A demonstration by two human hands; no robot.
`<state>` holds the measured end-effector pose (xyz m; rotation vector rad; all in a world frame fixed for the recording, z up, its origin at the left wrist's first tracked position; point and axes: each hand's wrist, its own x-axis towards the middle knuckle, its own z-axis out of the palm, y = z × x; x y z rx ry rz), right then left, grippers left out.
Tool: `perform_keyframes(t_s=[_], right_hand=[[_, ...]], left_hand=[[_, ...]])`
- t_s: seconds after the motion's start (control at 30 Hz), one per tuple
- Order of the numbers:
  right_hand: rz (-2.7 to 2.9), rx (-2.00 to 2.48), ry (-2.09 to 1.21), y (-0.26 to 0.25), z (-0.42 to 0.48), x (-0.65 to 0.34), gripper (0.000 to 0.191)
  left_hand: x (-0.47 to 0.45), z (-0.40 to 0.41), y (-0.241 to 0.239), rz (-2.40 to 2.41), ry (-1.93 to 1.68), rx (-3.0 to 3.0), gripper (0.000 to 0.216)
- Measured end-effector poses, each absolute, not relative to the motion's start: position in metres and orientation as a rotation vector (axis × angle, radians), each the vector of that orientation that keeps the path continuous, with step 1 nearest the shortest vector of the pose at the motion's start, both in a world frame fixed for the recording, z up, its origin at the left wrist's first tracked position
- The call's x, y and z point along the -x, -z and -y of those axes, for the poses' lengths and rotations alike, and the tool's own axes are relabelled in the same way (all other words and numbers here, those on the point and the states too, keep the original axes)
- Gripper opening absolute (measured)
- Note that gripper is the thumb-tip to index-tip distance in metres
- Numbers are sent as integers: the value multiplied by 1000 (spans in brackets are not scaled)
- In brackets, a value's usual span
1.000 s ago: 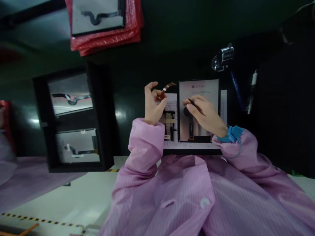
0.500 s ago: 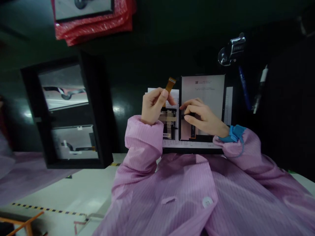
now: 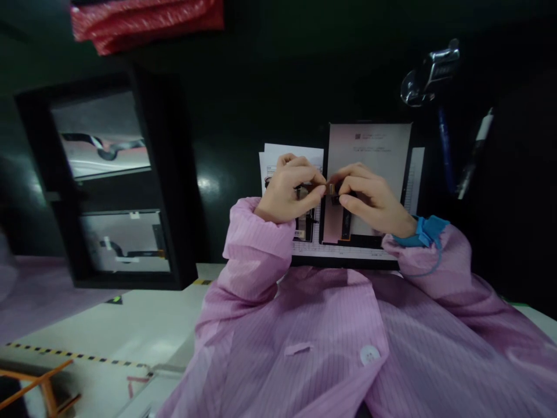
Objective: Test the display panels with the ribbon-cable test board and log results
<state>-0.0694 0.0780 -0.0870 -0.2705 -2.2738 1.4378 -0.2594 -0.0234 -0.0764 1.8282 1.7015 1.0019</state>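
Observation:
A screen panel (image 3: 383, 154) lies back side up on printed sheets (image 3: 300, 152). My left hand (image 3: 290, 188) pinches the orange flex cable, whose connector end (image 3: 331, 188) shows just past the fingertips, over the panel's left edge. Close against it, my right hand (image 3: 369, 200) is closed on the dark end of the panel's black flex cable (image 3: 346, 225); the fingers partly cover that end. Whether the two ends touch I cannot tell. Below my left hand, partly hidden, is a dark part with tape and a label (image 3: 300, 234).
To the left, a black tray (image 3: 185, 273) holds two panels with dark cables. Red bubble wrap (image 3: 148, 23) lies at the back left. A metal tally counter (image 3: 439, 67), a blue pen (image 3: 445, 151) and a white-capped pen (image 3: 476, 151) are on the right.
My left hand has moved right and down, bringing the orange flex cable to my right hand's fingertips. The right hand has closed near it. The view has shifted slightly.

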Motion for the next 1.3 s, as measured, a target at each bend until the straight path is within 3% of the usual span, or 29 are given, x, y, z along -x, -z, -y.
perform_keyframes(t_s=[0.37,0.8,1.3], right_hand=[[2268,361,-1262,87,-75,72,15],[2296,438,-1352,85,-74,72,19],[2345,430,-1408,87,-78,70,23]], left_hand=[[253,25,72,-1745,-841,-1786,16],[253,25,79,-1711,-981,-1832,17],[255,26,79,-1742,-844,-1759,21]])
